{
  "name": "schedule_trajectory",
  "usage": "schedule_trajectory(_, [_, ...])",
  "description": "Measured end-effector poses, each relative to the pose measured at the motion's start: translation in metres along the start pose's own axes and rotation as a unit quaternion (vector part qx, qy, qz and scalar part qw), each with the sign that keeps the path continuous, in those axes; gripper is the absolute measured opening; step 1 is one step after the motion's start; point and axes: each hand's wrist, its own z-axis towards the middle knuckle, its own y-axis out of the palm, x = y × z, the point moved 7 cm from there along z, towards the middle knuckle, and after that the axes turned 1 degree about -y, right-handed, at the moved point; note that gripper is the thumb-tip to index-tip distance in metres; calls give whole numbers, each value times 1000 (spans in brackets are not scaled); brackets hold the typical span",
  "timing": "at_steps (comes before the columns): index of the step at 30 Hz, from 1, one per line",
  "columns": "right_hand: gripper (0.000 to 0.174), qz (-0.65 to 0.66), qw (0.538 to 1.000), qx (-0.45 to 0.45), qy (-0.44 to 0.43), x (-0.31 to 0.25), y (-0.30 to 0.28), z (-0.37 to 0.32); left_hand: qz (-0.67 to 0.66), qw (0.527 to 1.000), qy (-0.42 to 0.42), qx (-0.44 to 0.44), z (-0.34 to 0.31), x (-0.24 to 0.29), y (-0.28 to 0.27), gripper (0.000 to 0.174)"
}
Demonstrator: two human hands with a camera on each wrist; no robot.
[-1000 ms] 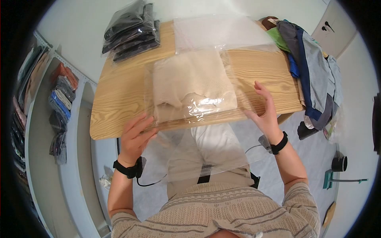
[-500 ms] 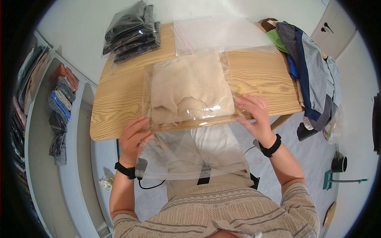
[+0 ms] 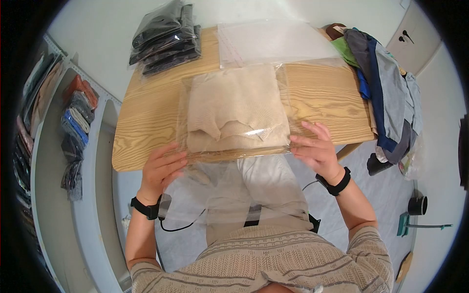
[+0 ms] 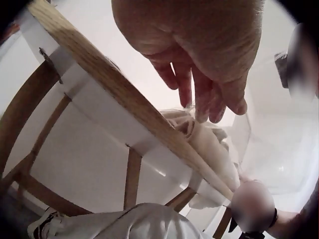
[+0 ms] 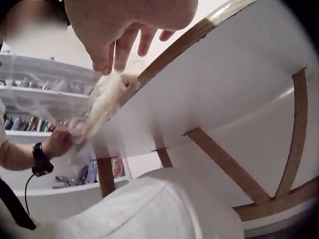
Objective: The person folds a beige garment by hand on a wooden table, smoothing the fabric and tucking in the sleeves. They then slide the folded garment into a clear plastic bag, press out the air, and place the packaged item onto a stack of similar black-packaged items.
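A folded cream knit garment (image 3: 234, 105) lies inside a clear plastic bag (image 3: 286, 93) at the table's front edge. My left hand (image 3: 163, 166) pinches the bag's left side near that edge, fingers nearly straight, thumb lower. On the other side my right hand (image 3: 315, 149) pinches the right side, fingertips beside the garment's lower right corner. Between the hands, the bag's loose end (image 3: 215, 190) hangs off the table over the lap. The left wrist view shows the rolled end of the garment (image 4: 212, 147) just beyond the left fingertips.
Bagged dark garments (image 3: 166, 41) are stacked at the table's back left. Flat clear bags (image 3: 278, 41) lie at the back centre. Loose clothes (image 3: 386, 93) drape over the right end. Shelves with clothing (image 3: 78, 122) stand to the left. The wooden table (image 3: 141, 132) reaches to both hands.
My right hand has come inward from the right onto the bag's side. My left hand stays at the left side, shifting slightly outward, and the hanging plastic has spread toward the left.
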Motion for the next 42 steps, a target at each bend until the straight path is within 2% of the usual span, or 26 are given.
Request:
schedule_trajectory(2, [8, 100, 990, -40, 90, 21, 6, -1, -29, 999, -22, -18, 0, -7, 1, 18])
schedule_trajectory(3, [8, 101, 990, -40, 88, 22, 5, 1, -63, 996, -59, -19, -2, -18, 3, 15])
schedule_trajectory(4, [7, 156, 977, -35, 139, 28, 4, 2, -97, 990, -96, -20, -4, -27, 6, 15])
schedule_trajectory(5, [8, 210, 959, -30, 190, 34, 5, 2, -96, 991, -97, -19, -4, -30, 9, 15])
schedule_trajectory(6, [8, 211, 959, -30, 188, 33, 7, 3, -133, 984, -122, 4, -3, -35, 9, 17])
schedule_trajectory(8, [16, 280, 924, 40, 258, 42, 6, 0, -168, 975, -146, 28, 0, -39, 10, 20])
schedule_trajectory(10, [19, 293, 917, 40, 268, 42, 7, 5, -273, 923, -272, 5, -1, -52, 23, 33])
schedule_trajectory(11, [22, 307, 908, 40, 280, 43, 7, 6, -272, 923, -271, 7, 1, -50, 25, 33])
schedule_trajectory(13, [23, 329, 893, 52, 303, 45, 9, 3, -365, 866, -339, 44, -1, -54, 33, 38])
schedule_trajectory(15, [23, 350, 876, 65, 325, 47, 12, 1, -329, 883, -326, 70, 4, -51, 33, 38])
schedule_trajectory(17, [25, 304, 906, 122, 267, 40, 4, 8, -292, 898, -314, 95, 5, -50, 31, 38])
schedule_trajectory(19, [27, 298, 908, 142, 257, 37, 4, 12, -267, 922, -227, 164, 5, -45, 23, 39])
schedule_trajectory(20, [29, 292, 910, 160, 247, 35, 3, 13, -265, 923, -227, 163, 3, -46, 24, 39])
schedule_trajectory(21, [29, 293, 909, 161, 247, 33, 5, 15, -319, 892, -274, 165, -2, -52, 29, 39])
schedule_trajectory(22, [32, 308, 886, 168, 303, 37, 9, 11, -371, 856, -319, 167, -6, -57, 34, 40])
schedule_trajectory(23, [34, 321, 860, 174, 357, 41, 13, 8, -371, 856, -320, 167, -6, -56, 35, 40])
schedule_trajectory(24, [34, 321, 859, 174, 357, 39, 17, 10, -344, 852, -350, 181, -7, -58, 34, 40])
schedule_trajectory(26, [37, 361, 814, 232, 391, 40, 21, 10, -315, 847, -381, 194, -6, -59, 35, 40])
schedule_trajectory(28, [38, 336, 815, 243, 404, 39, 21, 12, -371, 825, -375, 203, 0, -60, 41, 40])
schedule_trajectory(30, [39, 309, 816, 254, 416, 42, 21, 11, -334, 835, -395, 190, 7, -57, 39, 40])
schedule_trajectory(32, [41, 275, 796, 245, 480, 53, 26, 4, -298, 842, -413, 176, 13, -54, 38, 40])
schedule_trajectory(35, [41, 288, 768, 272, 502, 53, 27, 5, -284, 835, -440, 170, 17, -52, 42, 42])
schedule_trajectory(38, [39, 277, 770, 282, 501, 57, 25, 4, -222, 843, -457, 174, 18, -52, 42, 44])
schedule_trajectory(40, [39, 287, 762, 280, 508, 59, 26, 4, -161, 864, -456, 143, 20, -52, 42, 44])
schedule_trajectory(42, [39, 297, 755, 280, 514, 63, 22, 1, -151, 869, -450, 138, 19, -58, 44, 43])
